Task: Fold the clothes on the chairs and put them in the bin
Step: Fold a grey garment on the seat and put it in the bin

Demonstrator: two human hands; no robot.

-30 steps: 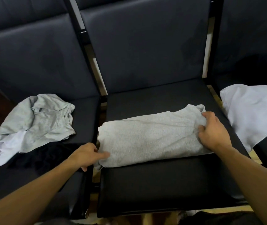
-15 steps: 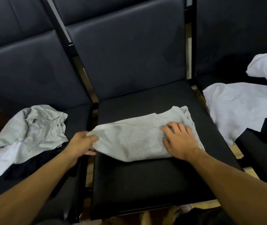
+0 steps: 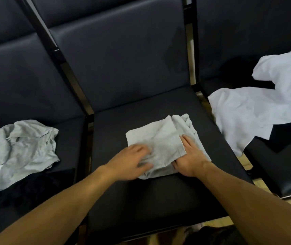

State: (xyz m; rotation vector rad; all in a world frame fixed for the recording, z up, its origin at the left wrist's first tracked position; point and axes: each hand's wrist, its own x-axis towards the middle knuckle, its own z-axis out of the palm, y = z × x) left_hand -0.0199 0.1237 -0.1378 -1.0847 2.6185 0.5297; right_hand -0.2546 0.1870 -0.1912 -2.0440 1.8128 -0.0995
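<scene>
Dim, soft indoor light; left hand (image 3: pixel 130 160) motion-blurred, edges bowed

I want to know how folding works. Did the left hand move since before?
Yes. The left hand moved right, from the middle chair seat's left edge onto the grey garment.

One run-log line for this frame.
step: folding | item: grey garment on middle chair | left hand: pressing | right hand: pressing | bin: unseen

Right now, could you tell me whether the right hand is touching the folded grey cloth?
Touching. The head view shows the right hand lying flat on the folded grey cloth, with no gap.
</scene>
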